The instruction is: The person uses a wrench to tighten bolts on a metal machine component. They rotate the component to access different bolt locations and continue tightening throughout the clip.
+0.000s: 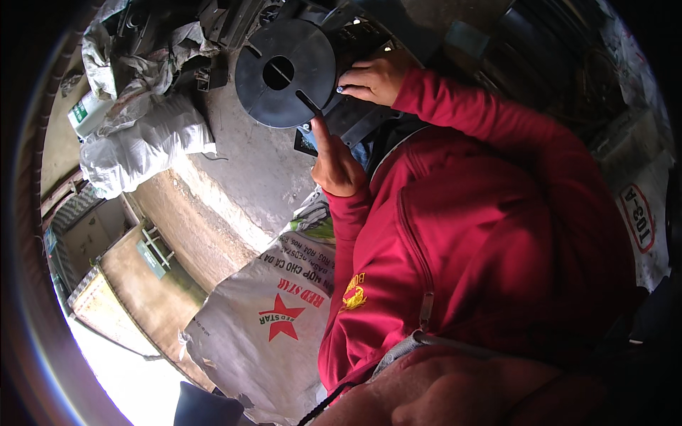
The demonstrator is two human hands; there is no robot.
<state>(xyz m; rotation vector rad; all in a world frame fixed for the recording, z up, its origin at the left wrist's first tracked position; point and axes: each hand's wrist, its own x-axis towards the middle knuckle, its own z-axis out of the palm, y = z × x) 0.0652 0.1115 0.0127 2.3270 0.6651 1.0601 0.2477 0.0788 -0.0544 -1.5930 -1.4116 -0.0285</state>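
Note:
A round dark-grey reel (259,103) with a centre hole and narrow slots faces me at the top of the view. My left hand (337,167) is at its lower right rim, one finger stretched up onto the edge; the other fingers are mostly hidden. At the right rim is my right hand (380,77), its fingers bent toward the edge. A small bluish patch shows at one of its fingertips. Both hands seem to hold the reel, though its far side is hidden. Dark metal parts (364,122) lie just below the right hand.
White plastic sacks (153,145) and a white container (89,113) stand on the left. A printed sack with a red star (263,362) lies beside my left arm. Dark machinery (497,60) fills the upper right. Grey concrete floor (249,167) shows between reel and sacks.

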